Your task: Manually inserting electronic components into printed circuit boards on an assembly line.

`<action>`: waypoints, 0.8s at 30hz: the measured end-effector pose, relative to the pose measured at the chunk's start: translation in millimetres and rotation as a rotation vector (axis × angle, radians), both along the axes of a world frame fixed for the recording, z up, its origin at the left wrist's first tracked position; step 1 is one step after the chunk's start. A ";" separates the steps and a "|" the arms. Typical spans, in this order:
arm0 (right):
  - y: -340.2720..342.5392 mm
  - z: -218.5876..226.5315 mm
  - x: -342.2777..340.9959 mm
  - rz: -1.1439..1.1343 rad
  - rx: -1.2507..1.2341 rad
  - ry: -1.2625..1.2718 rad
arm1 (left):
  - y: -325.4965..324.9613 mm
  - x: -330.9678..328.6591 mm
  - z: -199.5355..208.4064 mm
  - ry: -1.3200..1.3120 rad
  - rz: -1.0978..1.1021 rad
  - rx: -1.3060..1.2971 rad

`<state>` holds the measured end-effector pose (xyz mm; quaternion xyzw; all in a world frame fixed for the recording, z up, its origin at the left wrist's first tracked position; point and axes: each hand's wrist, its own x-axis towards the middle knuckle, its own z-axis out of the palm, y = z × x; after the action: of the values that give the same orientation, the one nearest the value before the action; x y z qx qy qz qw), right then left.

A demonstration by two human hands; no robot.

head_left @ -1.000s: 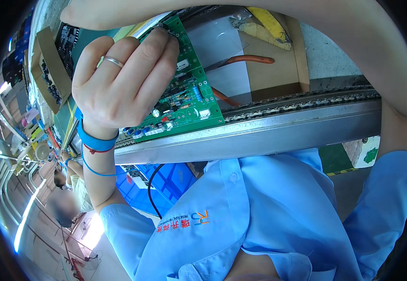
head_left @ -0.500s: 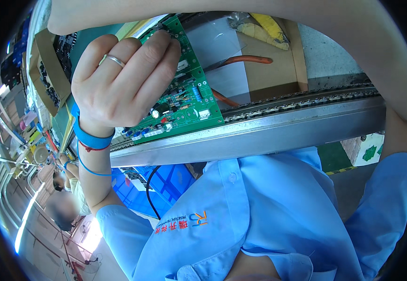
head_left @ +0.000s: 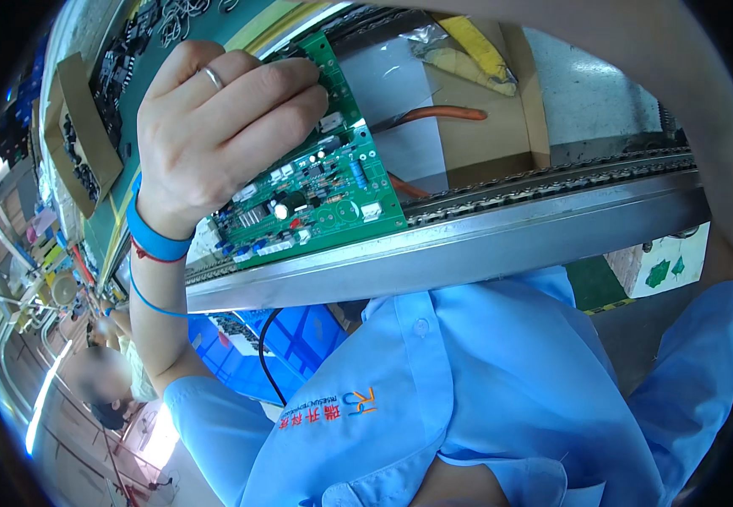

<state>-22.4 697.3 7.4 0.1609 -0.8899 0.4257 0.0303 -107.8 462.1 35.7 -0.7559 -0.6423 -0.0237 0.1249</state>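
Observation:
A green circuit board (head_left: 345,215) filled with small parts lies on the conveyor's chain rail in front of me. Over its upper left part is my left hand (head_left: 223,127), wearing a ring and a blue wrist strap (head_left: 154,237). Its fingers are curled and closed at the board's far side, next to a black part (head_left: 295,52). The fingertips are hidden, so whatever they hold cannot be made out. My right forearm (head_left: 654,51) reaches in from the right and runs out past the top edge; the right hand is outside the picture.
A metal rail (head_left: 468,245) with a chain crosses before me. Beyond it, a cardboard tray (head_left: 538,110) holds an orange-handled tool (head_left: 447,112) and a yellow item (head_left: 489,55). Left are a cardboard box (head_left: 62,80) and loose black components (head_left: 117,63). A blue crate (head_left: 312,329) sits below; another person (head_left: 109,380) is far left.
My right forearm has drawn back from the far left toward the upper right, uncovering loose components on the green surface. The left hand stays over the board, its wrist slightly turned.

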 end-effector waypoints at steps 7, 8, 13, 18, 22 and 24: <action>8.9 12.5 3.1 -0.006 -0.033 -0.048 | -2.1 -2.3 -2.5 -0.057 -0.040 -0.028; 8.0 14.7 3.1 0.001 -0.040 -0.056 | -3.6 -2.6 -2.3 -0.059 -0.030 -0.026; 5.3 21.5 0.3 0.028 -0.057 -0.087 | 6.3 -9.1 2.3 -0.088 -0.092 -0.069; -4.7 33.1 0.7 0.025 -0.126 -0.026 | 11.7 -7.2 15.7 -0.080 -0.130 -0.063; -7.0 32.8 -0.9 -0.130 -0.270 -0.527 | -6.6 -6.3 6.0 -0.149 -0.005 -0.017; -3.9 28.1 0.4 -0.125 -0.323 -0.583 | -37.2 -34.7 3.4 -0.211 0.162 0.144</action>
<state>-22.0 693.4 35.5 -0.0292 -0.7903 0.5867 -0.1742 -142.5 424.9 39.1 -0.6841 -0.7073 -0.1387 0.1120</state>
